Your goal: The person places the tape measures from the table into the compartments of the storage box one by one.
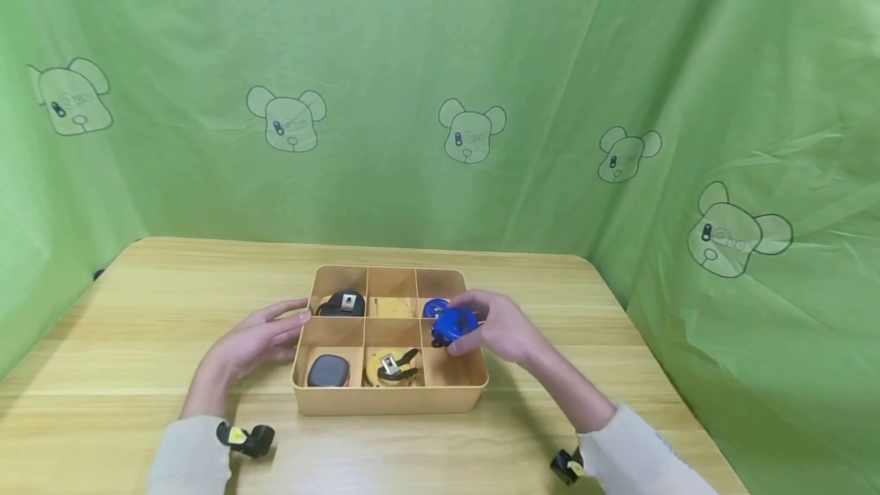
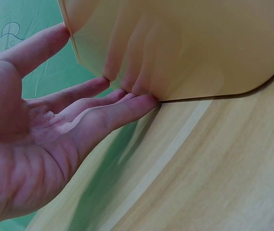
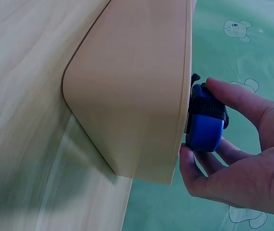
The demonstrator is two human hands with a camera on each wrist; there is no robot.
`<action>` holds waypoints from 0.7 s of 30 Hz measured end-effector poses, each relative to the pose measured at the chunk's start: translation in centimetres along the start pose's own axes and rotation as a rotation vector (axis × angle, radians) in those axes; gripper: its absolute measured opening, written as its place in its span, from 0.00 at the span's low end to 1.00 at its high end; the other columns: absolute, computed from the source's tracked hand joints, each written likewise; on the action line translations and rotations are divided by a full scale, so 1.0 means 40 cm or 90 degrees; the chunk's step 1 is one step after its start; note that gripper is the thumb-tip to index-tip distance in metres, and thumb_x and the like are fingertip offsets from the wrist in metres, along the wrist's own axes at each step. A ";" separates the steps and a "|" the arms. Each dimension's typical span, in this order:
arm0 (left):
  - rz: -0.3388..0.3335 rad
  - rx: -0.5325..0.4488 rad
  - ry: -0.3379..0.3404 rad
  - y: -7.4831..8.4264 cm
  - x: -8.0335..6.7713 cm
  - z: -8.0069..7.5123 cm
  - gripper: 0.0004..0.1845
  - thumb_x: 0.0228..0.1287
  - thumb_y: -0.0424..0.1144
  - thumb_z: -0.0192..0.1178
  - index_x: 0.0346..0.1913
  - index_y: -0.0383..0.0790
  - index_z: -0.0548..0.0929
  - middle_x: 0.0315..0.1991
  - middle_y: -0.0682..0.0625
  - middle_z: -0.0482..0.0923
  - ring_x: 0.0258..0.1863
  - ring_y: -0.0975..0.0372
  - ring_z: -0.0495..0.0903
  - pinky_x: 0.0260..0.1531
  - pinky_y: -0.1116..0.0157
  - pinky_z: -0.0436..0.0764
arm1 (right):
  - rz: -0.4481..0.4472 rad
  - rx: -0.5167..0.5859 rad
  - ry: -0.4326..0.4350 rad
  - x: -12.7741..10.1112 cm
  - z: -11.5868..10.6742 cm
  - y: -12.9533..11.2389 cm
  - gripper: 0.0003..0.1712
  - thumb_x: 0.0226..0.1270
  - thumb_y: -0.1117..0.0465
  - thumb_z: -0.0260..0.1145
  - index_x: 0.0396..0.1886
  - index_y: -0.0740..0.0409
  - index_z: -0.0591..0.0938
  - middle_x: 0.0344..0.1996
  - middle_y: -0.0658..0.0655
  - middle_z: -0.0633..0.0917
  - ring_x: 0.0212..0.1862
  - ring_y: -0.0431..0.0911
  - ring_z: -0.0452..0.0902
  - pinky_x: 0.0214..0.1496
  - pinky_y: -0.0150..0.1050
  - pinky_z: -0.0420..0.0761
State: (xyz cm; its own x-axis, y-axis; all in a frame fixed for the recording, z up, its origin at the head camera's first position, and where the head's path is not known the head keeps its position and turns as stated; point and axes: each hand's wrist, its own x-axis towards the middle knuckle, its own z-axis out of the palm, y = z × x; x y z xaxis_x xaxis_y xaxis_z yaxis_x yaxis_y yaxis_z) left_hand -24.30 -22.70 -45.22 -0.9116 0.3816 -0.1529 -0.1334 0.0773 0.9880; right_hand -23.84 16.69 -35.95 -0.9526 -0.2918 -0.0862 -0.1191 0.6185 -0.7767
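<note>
Blue tape measure [image 1: 454, 325] pinched in right hand [image 1: 505, 327]; flat-fingered left hand [image 1: 257, 338] touches the box [image 1: 385, 399].

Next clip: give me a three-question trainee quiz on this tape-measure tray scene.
1. True or false: the left hand grips a tape measure.
2. What does the right hand hold? A) blue tape measure B) yellow tape measure C) the tray
3. How many compartments does the tray have?

Key:
1. False; its straight fingers rest against the tray's outer wall.
2. A, pinched above the tray's right side.
3. Six, in two rows of three.
</note>
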 end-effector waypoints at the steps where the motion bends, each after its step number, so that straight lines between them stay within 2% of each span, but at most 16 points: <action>1: 0.000 0.000 0.000 0.000 0.000 0.000 0.40 0.78 0.47 0.53 0.81 0.33 0.47 0.78 0.29 0.53 0.76 0.36 0.57 0.70 0.45 0.72 | -0.001 -0.003 -0.002 0.000 0.002 -0.001 0.40 0.43 0.63 0.85 0.60 0.54 0.82 0.57 0.60 0.85 0.59 0.58 0.80 0.66 0.57 0.80; 9: 0.000 0.002 0.001 0.000 -0.001 0.000 0.40 0.78 0.47 0.53 0.81 0.33 0.47 0.78 0.29 0.53 0.76 0.36 0.56 0.70 0.45 0.72 | -0.010 -0.023 -0.012 -0.002 0.014 -0.005 0.37 0.42 0.65 0.85 0.57 0.54 0.84 0.56 0.60 0.85 0.56 0.55 0.82 0.63 0.53 0.82; 21: -0.001 0.001 0.000 -0.002 0.000 -0.001 0.40 0.79 0.47 0.53 0.81 0.33 0.47 0.78 0.29 0.52 0.76 0.36 0.55 0.70 0.45 0.70 | -0.016 -0.048 -0.018 -0.009 0.025 -0.002 0.38 0.38 0.64 0.86 0.55 0.52 0.84 0.55 0.57 0.85 0.54 0.54 0.82 0.58 0.54 0.85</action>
State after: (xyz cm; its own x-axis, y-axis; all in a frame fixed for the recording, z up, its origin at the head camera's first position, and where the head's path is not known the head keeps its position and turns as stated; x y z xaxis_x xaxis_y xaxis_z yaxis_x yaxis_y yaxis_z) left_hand -24.30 -22.75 -45.30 -0.9111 0.3821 -0.1545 -0.1342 0.0795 0.9878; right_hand -23.21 16.00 -36.48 -0.9405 -0.3287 -0.0857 -0.1653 0.6634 -0.7298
